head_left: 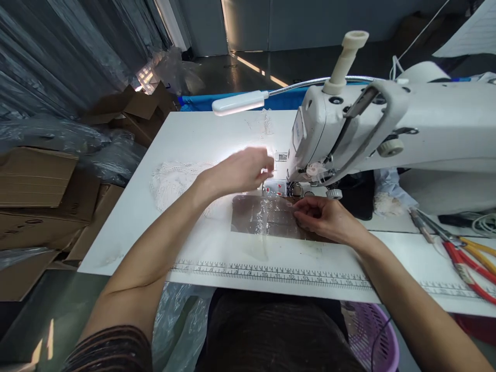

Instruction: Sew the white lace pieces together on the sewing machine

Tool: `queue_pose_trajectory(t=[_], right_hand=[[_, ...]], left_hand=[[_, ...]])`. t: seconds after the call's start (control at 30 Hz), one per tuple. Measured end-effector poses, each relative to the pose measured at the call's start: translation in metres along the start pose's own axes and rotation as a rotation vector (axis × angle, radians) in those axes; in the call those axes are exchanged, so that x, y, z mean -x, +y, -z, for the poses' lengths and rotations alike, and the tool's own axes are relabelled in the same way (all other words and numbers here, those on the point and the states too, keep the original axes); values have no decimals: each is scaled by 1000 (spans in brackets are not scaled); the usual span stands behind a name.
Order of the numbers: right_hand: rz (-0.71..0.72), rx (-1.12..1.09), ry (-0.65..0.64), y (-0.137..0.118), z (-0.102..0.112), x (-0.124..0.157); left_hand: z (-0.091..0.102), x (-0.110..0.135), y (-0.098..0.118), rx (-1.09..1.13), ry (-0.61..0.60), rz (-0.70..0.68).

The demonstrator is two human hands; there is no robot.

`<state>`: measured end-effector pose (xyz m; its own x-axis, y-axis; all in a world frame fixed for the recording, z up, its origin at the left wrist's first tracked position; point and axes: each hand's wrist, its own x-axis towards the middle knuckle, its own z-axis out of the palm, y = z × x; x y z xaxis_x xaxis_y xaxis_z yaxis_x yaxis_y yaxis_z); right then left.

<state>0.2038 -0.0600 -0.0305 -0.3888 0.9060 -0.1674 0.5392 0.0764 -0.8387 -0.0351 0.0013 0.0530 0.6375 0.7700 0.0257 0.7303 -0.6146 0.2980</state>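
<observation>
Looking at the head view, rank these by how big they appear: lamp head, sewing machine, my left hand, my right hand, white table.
1. White table
2. Sewing machine
3. Left hand and right hand, too alike to rank
4. Lamp head

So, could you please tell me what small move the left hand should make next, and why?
I'd probably ease the left hand a little further left, away from the sewing machine. Its curled fingers appear close to the needle area, while the right hand has its fingertips near the right part of the metal plate.
</observation>
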Motion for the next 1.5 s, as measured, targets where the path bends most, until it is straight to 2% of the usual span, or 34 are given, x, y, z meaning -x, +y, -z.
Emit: queue_pose_trajectory(t=[0.07,0.13,0.23,0.33,0.43,0.53,0.63,0.73,0.8,0.9,0.97,1.03,1.17,1.33,1.5], right_hand=[[32,58,61,-6,2,1],[70,123,97,-10,3,2],[84,232,116,-11,2,0],[81,364,149,-9,-1,-1],[71,380,168,-12,-3,0],[7,308,170,-16,-5,4],[-14,292,257,-16,-13,9],[85,345,381,-12,-26,14],[153,437,422,-11,-34,16],[221,568,359,-12,-34,16],[283,514,230,-13,-24,13],[302,413,164,-12,-10,7],[237,383,177,-3,8,-8],[308,458,170,12,1,-12],[394,583,161,14,-2,-6]], left_hand=[[-7,17,18,45,-185,-87],[-25,31,35,82,-238,-156],[-57,41,44,-52,-108,-202],[-73,34,28,-96,-7,-243],[-74,24,6,-25,12,-354],[-72,23,-2,-20,110,-398],[-77,29,9,-92,264,-353],[-84,35,25,-179,444,-323],[-89,35,32,-213,515,-387],[-98,32,30,-219,478,-463],[-103,30,21,-176,397,-435],[-105,28,11,-103,341,-407],[-105,29,0,3,342,-425],[-101,31,4,-4,370,-427],[-98,30,8,-75,405,-427]])
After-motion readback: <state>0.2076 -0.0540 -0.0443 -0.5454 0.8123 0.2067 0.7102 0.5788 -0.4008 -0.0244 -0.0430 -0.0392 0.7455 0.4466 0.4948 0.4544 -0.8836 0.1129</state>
